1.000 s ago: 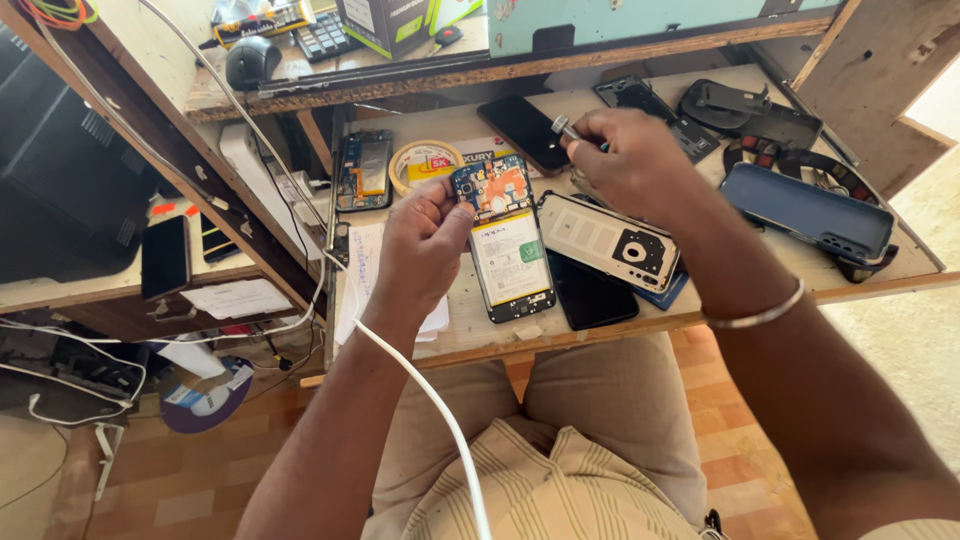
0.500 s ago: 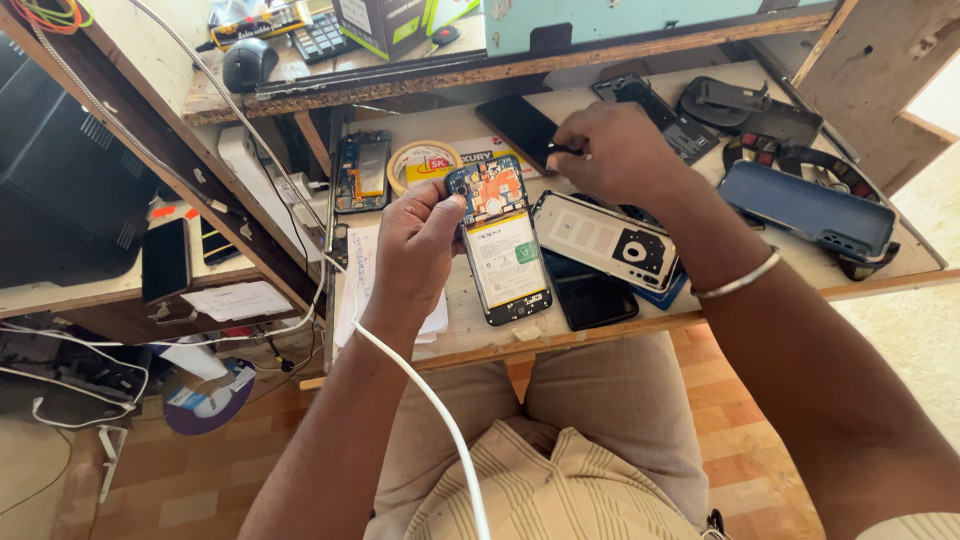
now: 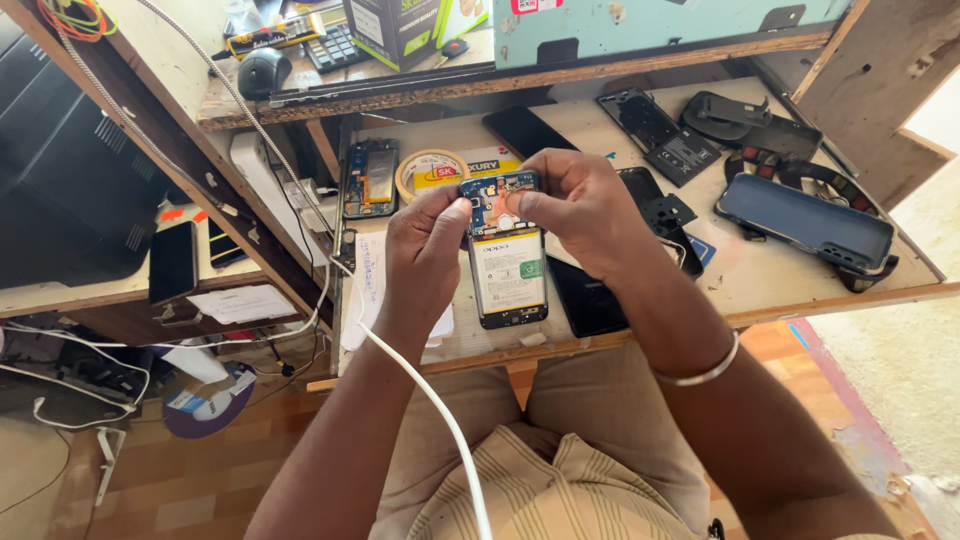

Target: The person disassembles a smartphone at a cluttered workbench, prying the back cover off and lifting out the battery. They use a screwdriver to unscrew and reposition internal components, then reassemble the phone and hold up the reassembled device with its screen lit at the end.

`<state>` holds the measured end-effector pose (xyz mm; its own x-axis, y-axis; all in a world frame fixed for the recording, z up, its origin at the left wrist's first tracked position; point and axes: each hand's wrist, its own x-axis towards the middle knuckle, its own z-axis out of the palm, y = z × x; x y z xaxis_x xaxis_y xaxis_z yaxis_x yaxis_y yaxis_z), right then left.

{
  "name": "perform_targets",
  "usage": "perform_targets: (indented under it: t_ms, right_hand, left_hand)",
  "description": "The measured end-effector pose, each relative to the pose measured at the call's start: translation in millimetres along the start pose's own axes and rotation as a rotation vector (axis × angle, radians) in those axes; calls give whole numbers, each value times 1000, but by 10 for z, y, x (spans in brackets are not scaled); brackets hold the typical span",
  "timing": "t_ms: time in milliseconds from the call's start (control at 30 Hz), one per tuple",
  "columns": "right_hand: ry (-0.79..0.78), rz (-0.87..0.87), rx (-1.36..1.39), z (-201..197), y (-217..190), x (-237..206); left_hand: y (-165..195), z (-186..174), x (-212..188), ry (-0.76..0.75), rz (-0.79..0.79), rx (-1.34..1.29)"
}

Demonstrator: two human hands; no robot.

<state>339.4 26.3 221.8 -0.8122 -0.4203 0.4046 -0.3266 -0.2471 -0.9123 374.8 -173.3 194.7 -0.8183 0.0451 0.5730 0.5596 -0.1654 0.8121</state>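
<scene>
Opened phone (image 3: 508, 262): back cover off, pale battery and blue circuit board exposed; held upright just above the tabletop (image 3: 780, 280), near its front edge, between both hands.
Left hand (image 3: 428, 250): closed on the phone's left upper edge, thumb tip pressed at the board's corner.
Right hand (image 3: 572, 210): closed on the phone's top right, thumb and forefinger pinching down on the board; whether a small part sits under the fingertips I cannot tell.
Change: a second ago the right hand was back over the tabletop behind the phone with a thin tool in its fingers; now it has come onto the board, and no tool shows in it. The phone has been lifted and drawn closer to the body.
Meaning: judging by this, work has passed from the tool to fingertip handling of the board.
Just behind: roll of tape (image 3: 432, 172), a second opened phone (image 3: 370, 178).
Right side: dark phone back cover (image 3: 805, 222), black frame parts (image 3: 660, 135).
Foreground: white cable (image 3: 430, 400) crossing the lap.
</scene>
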Motion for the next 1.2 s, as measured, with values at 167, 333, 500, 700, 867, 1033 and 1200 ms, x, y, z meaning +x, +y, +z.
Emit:
perform_targets:
  t_ms: [167,333,500,700,867,1033,1200]
  right_hand:
    - [41,-94,105,209,-46,-73]
    - [63,-108,86,373,-205,-154]
    - [41,-102,89,436,-388,-260]
    - [39,-88,99,437,-498,-318]
    - [19,-69,113,459,-592,-371]
    - [18,-73,69,512,-774,-416]
    - [21,-51,34,572,-983,-492]
  left_hand:
    - [324,-25,-13,61,121,179]
    - [597,3,-55,120,119,289]
    - [766,-42,-60,65,21,257]
    - [935,-81,-32,-38,-33,232]
    - [1156,-75,-26,-39,-76,362]
    - [1362,-35,-31,-56,-76,376]
    - [1534,10,-59,-51,-82,373]
